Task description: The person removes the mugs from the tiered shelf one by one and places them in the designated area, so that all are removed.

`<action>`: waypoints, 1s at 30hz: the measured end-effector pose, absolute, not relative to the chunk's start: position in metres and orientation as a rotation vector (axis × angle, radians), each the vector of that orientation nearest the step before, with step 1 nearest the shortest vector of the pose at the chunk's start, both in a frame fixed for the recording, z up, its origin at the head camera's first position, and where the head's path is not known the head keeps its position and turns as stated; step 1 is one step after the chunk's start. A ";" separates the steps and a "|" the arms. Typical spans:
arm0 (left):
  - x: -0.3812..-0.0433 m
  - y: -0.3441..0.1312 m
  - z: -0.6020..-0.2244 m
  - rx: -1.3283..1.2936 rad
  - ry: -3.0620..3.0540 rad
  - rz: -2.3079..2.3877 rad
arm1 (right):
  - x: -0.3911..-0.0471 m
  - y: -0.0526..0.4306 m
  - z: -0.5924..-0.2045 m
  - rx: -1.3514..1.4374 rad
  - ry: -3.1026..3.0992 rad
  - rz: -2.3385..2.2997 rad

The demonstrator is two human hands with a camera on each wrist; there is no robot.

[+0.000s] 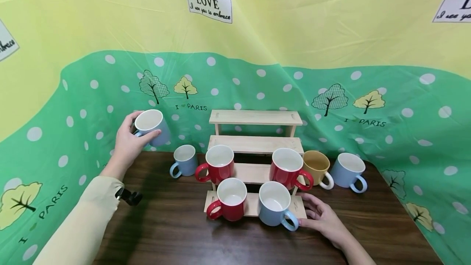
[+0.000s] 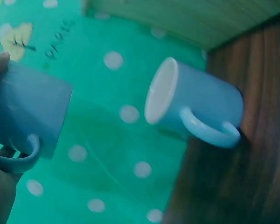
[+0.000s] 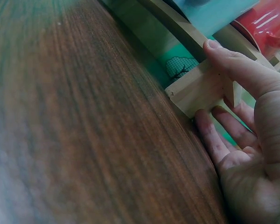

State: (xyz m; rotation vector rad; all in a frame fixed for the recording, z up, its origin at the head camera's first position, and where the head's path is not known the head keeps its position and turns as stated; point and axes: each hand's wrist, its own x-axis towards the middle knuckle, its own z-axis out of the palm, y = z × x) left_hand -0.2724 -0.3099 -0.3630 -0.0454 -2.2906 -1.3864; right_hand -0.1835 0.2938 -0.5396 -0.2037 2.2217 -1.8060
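My left hand (image 1: 125,141) grips a light blue mug (image 1: 162,132) in the air at the left, thumb across its near side. That same mug (image 2: 32,105) is at the left of the left wrist view, its handle beside my fingers. Below it on the table stands another blue mug (image 1: 187,162). My right hand (image 1: 326,221) holds the right end of the bottom step of a wooden tiered rack (image 1: 254,144), thumb at the front edge and fingers behind. On the lower steps sit red mugs (image 1: 220,166) and a blue mug (image 1: 273,207).
Right of the rack, a yellow mug (image 1: 315,167) with a white handle and a blue mug (image 1: 346,171) stand on the dark wooden table (image 1: 176,224). A green and yellow printed cloth (image 1: 243,64) hangs behind and along the sides.
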 end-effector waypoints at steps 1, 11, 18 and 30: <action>-0.273 -0.313 -0.368 -0.033 -2.298 -1.391 | -0.183 0.294 -0.540 -0.205 2.219 -1.807; -0.279 -0.332 -0.404 0.043 -2.341 -1.418 | -0.183 0.294 -0.540 -0.197 2.217 -1.804; -0.280 -0.342 -0.428 0.121 -2.351 -1.448 | -0.184 0.294 -0.540 -0.208 2.222 -1.801; -0.279 -0.346 -0.459 0.153 -2.368 -1.482 | -0.183 0.294 -0.540 -0.193 2.210 -1.813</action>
